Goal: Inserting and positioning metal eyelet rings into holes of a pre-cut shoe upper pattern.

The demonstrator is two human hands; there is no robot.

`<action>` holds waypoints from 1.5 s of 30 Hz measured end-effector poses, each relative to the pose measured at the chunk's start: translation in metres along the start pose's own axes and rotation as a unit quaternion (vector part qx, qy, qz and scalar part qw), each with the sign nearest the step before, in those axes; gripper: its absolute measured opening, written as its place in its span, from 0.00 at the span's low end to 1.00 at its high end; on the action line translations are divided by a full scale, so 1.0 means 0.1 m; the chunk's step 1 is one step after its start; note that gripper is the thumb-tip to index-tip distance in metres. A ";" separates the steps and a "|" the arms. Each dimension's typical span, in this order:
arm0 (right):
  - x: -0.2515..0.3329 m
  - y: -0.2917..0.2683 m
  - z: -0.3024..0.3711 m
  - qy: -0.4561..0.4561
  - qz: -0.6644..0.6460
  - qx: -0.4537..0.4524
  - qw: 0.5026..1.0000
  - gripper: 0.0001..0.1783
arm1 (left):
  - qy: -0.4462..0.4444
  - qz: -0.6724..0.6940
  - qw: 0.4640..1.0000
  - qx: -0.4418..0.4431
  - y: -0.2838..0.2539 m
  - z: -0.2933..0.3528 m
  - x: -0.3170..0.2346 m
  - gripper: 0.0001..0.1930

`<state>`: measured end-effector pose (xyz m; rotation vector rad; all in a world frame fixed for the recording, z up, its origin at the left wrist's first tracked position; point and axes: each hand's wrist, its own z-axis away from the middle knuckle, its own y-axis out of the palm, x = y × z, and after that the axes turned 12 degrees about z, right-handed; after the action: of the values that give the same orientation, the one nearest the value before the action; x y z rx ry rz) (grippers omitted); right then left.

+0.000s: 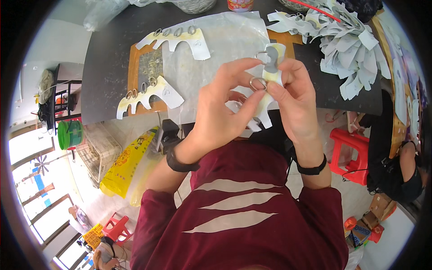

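- The person's left hand (pixel 220 105) has its thumb and a finger narrowed onto a metal ring (pixel 258 84), its index fingertip just above.
- The right hand (pixel 294 101) pinches the right side of a scalloped white paper card (pixel 280 50) between thumb and bent index finger.
- That card is held upright in view above the near edge of the black table (pixel 105 76), partly over a translucent plastic sheet (pixel 216 40).
- Two similar ring-bearing cards lie to the left, the upper card (pixel 198 45) and the lower card (pixel 168 92).
- Near the table's right end, more white cards lie in an overlapping pile (pixel 348 56), a red stick (pixel 317 10) across it.
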<state>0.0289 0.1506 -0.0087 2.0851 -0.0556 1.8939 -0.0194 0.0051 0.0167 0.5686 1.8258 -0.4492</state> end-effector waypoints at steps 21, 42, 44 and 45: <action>0.33 0.08 -0.21 -0.035 0.244 0.052 0.968 0.16 | 0.039 -0.135 0.989 -0.047 -0.05 -0.01 -0.02 0.24; 0.07 0.28 -0.08 -0.158 0.284 -0.067 0.943 0.21 | -0.156 0.475 0.845 -0.189 0.04 0.05 0.28 0.06; 0.07 0.28 -0.06 -0.137 0.218 -0.079 0.963 0.21 | -0.163 0.459 0.852 -0.192 0.06 0.02 0.24 0.07; 0.08 0.27 -0.05 -0.115 0.152 -0.092 0.977 0.20 | -0.171 0.444 0.859 -0.193 0.07 0.00 0.23 0.07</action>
<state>0.0184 0.1276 0.0048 2.2543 -0.6121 1.7132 -0.0213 0.0142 -0.0052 0.9000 1.0945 0.4187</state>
